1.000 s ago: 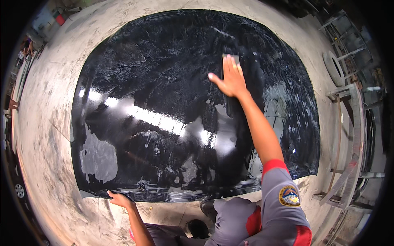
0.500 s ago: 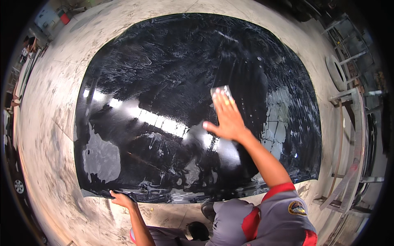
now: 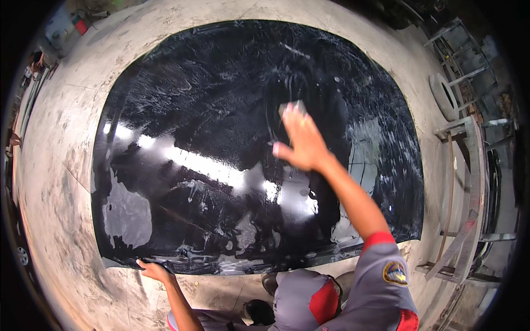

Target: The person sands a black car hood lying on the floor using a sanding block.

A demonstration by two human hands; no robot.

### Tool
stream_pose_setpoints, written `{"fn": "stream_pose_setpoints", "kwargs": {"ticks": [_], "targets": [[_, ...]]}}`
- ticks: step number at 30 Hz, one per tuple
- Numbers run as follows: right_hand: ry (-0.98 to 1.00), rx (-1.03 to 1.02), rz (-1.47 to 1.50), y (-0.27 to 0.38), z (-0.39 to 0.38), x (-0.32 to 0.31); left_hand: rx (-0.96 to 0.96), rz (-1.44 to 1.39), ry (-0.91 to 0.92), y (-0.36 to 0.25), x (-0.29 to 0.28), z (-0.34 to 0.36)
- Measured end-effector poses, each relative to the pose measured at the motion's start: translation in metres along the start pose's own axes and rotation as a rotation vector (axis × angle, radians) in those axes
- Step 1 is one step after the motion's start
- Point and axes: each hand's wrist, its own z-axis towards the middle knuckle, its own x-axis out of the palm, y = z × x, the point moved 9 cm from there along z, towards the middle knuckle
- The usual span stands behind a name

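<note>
A large black curved panel (image 3: 221,99), like a car hood, spans the view, wet and streaked with pale patches and glare. My right hand (image 3: 301,140) lies open on it, right of the middle, fingers stretched over a small translucent grey pad or sheet (image 3: 290,106) pressed to the surface. The fingertips are slightly blurred. At the lower left, my left hand (image 3: 154,270) grips the panel's near edge, thumb on top, its fingers partly hidden beneath.
Pale stained concrete floor (image 3: 61,165) surrounds the panel. Metal stands (image 3: 475,165) and a pale tire-like ring (image 3: 444,95) line the right side. A red container (image 3: 80,25) is at the far upper left. Part of a person (image 3: 36,62) and long rails show at the left edge.
My right hand has slid from the upper part down toward me, then slightly back up and left, with the pad beneath it. My left hand stays gripping the near edge.
</note>
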Motion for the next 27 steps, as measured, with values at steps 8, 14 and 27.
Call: {"fn": "stream_pose_setpoints", "kwargs": {"ticks": [8, 14, 27], "targets": [[0.039, 0.138, 0.062, -0.006, -0.053, 0.005, 0.028, 0.023, -0.024, -0.007, -0.001, -0.006], [-0.026, 0.365, -0.056, -0.145, 0.038, -0.027, 0.023, 0.015, -0.016, 0.009, 0.023, -0.015], [-0.049, 0.527, -0.091, -0.196, -0.019, -0.041, -0.005, -0.129, 0.112, 0.003, 0.027, -0.015]]}}
